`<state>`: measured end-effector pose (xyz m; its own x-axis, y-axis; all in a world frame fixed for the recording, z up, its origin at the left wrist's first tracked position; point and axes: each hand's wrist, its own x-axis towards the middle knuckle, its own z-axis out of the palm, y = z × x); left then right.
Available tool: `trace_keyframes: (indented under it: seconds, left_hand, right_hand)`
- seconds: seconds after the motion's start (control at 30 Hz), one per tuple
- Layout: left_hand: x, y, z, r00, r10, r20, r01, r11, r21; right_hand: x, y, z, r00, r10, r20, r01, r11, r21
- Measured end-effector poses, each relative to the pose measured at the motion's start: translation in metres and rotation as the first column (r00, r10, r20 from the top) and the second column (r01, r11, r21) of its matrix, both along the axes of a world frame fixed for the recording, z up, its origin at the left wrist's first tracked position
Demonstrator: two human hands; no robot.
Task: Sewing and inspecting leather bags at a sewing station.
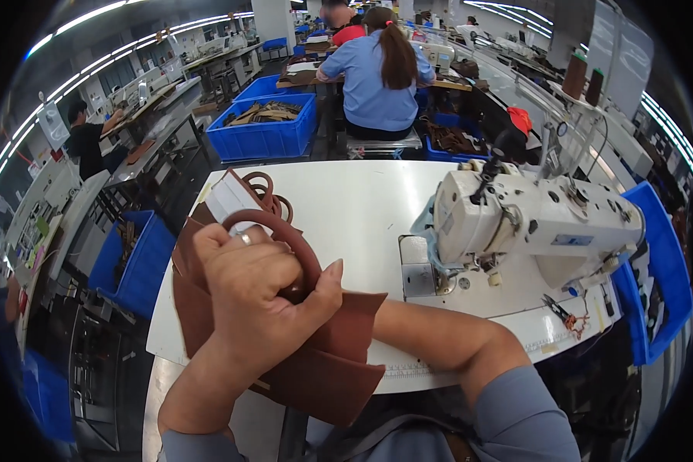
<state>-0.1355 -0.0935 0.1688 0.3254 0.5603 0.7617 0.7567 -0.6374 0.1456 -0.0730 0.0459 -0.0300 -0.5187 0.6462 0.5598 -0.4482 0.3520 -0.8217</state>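
Note:
My left hand (258, 281) is closed around a rolled brown leather handle (300, 245), which loops up beyond the knuckles. Under that hand, brown leather panels (316, 381) spread over the table's near left edge, some overhanging it. My right forearm (439, 331) reaches in from the right and passes behind the leather; the right hand itself is hidden there. More brown leather handles (266, 192) lie coiled at the far end of the panels, beside a white sheet (232, 202).
A white sewing machine (516, 219) stands on the right of the white table (354, 208). Thread snips (560, 310) lie near its base. Blue crates (263, 135) sit on the floor ahead, with another (135, 262) at left. A person in blue (377, 85) sits ahead.

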Motion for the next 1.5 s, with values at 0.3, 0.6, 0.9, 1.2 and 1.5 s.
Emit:
trace_keyframes:
  seconds: [0.3,0.6,0.9,1.2,1.5]
  left_hand:
    - [0.045,0.069,-0.124,0.896,0.236,0.375,0.018,0.827,-0.562]
    - [0.103,0.074,-0.174,0.848,0.448,0.283,-0.195,0.761,-0.618]
    - [0.115,0.055,-0.162,0.763,0.423,0.49,-0.061,0.801,-0.596]
    - [0.084,0.04,-0.156,0.839,0.226,0.495,0.001,0.909,-0.417]
    - [0.101,-0.09,-0.127,0.919,-0.362,-0.155,0.248,0.839,-0.485]
  right_hand:
    - [0.163,-0.191,0.039,0.969,0.087,-0.229,-0.237,0.567,-0.789]
    - [0.232,-0.193,0.038,0.979,-0.148,-0.14,-0.061,0.441,-0.896]
    - [0.234,-0.198,0.031,0.975,-0.213,0.069,0.201,0.691,-0.695]
    - [0.23,-0.172,0.039,0.962,-0.215,0.171,0.274,0.746,-0.607]
    - [0.227,-0.14,0.03,0.924,-0.23,0.306,0.359,0.799,-0.482]
